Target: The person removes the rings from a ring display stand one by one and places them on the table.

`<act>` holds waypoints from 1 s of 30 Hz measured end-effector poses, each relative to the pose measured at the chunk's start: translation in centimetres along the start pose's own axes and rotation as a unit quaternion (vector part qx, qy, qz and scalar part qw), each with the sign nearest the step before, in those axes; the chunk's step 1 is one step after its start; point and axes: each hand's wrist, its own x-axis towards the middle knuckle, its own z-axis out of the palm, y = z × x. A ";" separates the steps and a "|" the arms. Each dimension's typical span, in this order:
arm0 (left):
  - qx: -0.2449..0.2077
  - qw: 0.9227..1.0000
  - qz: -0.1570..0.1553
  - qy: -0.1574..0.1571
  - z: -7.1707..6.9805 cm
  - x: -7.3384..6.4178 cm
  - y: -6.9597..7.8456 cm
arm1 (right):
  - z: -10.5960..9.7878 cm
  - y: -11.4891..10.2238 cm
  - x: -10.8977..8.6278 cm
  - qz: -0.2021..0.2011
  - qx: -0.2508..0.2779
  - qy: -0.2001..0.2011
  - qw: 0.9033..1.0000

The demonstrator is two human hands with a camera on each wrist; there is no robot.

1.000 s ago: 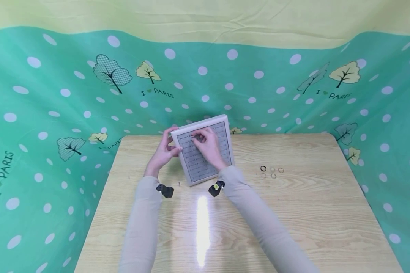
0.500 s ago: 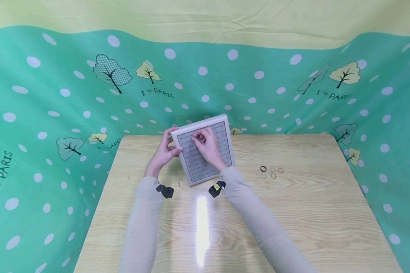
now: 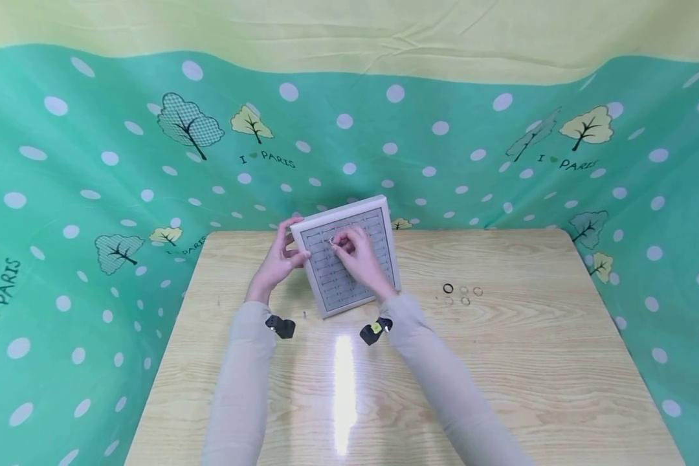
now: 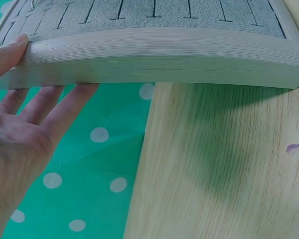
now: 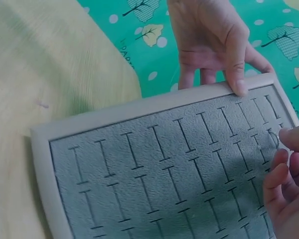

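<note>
A ring display tray [image 3: 340, 212] with a pale frame and rows of I-shaped slits in its grey pad leans up at the back of the table. My left hand [image 3: 275, 265] grips its left edge, thumb on the front of the frame [image 4: 139, 55] and fingers behind. Between thumb and forefinger, my right hand [image 3: 360, 257] pinches a small ring [image 5: 274, 138], close over the slits near the upper left of the pad. The right hand's other fingers are curled, and part of that hand falls outside the right wrist view.
Right of the tray, a black ring [image 3: 444, 288] and several pale rings [image 3: 465, 301] lie on the wooden table [image 3: 530, 362]. A tiny purplish piece [image 4: 296, 148] lies in front of the tray. A green dotted cloth [image 3: 443, 155] hangs behind and at the sides.
My right hand has shifted slightly down and to the right over the pad, and the ring at its fingertips now shows more clearly. The left hand and tray hold still.
</note>
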 end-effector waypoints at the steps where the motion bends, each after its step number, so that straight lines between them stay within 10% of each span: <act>1: 0.001 1.000 -0.001 0.001 0.0 0.0 0.0 | 0.0 0.0 -0.3 0.006 0.007 0.002 1.000; 15: 0.004 1.000 -0.014 0.002 0.2 -0.1 0.2 | -2.0 -1.1 -3.2 0.034 0.071 0.038 0.996; 30: 0.000 1.000 -0.020 0.002 0.2 -0.2 0.4 | -3.0 4.0 -4.8 0.085 0.046 0.072 0.993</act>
